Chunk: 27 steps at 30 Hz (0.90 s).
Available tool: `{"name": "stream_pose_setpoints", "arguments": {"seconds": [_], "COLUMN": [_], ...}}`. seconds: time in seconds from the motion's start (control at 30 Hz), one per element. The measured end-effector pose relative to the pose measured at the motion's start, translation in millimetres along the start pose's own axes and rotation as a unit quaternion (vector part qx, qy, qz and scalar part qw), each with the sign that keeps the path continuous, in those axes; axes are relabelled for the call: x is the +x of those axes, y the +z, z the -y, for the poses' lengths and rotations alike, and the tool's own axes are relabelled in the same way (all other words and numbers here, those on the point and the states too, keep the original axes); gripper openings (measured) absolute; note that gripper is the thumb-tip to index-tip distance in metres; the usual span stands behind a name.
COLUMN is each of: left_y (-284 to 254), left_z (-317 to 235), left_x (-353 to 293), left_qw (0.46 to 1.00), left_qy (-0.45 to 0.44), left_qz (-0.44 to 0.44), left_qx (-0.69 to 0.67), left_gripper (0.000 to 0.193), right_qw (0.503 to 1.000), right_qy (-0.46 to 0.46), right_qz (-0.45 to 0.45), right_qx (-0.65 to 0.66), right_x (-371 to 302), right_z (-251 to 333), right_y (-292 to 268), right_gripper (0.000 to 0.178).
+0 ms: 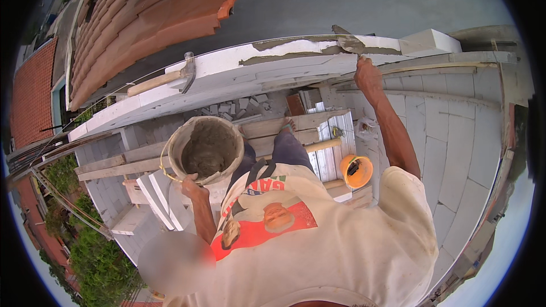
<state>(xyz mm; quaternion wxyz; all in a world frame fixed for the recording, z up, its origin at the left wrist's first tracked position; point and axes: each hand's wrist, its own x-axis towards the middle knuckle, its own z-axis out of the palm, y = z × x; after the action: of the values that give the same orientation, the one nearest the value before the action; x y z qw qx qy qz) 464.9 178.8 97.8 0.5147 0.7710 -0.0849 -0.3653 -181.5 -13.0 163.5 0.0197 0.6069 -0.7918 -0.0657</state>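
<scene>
My left hand is closed on the near edge of a pale bucket, by its yellow handle. Grey wet mortar fills part of that bucket, which is tipped toward me. Stretched out to the far right, my right hand grips a trowel. The trowel's blade lies over the top of a white block wall, touching a strip of grey mortar spread along it. A claw hammer rests on the wall top at the left.
A white block sits on the wall's right end. Wooden planks lie under my feet, with a yellow-orange bucket at the right. Block rubble lies below the wall. Beyond it is a tiled roof; a string runs along the wall top.
</scene>
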Motion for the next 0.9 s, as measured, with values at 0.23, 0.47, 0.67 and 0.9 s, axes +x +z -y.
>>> {"name": "stream_pose_setpoints", "arguments": {"seconds": [0.23, 0.47, 0.67, 0.9], "left_y": [52, 52, 67, 73], "left_z": [-65, -51, -75, -80], "left_x": [-89, -96, -109, -111], "left_qw": [0.992, 0.996, 0.995, 0.982], "left_qy": [-0.074, -0.013, 0.048, 0.129], "left_qz": [-0.049, -0.065, 0.017, 0.048], "left_qx": [-0.092, -0.053, -0.083, -0.129], "left_gripper": [0.017, 0.031, 0.036, 0.045], "right_qw": [0.999, 0.922, 0.843, 0.784], "right_qy": [0.027, -0.307, -0.511, -0.603], "right_qz": [0.024, 0.133, 0.108, 0.139], "right_qx": [0.021, 0.195, 0.13, -0.036], "right_x": [23, -114, -152, -170], "right_z": [-95, 70, 257, 318], "right_y": [-34, -57, -29, -32], "right_gripper": [0.025, 0.04, 0.028, 0.015]}}
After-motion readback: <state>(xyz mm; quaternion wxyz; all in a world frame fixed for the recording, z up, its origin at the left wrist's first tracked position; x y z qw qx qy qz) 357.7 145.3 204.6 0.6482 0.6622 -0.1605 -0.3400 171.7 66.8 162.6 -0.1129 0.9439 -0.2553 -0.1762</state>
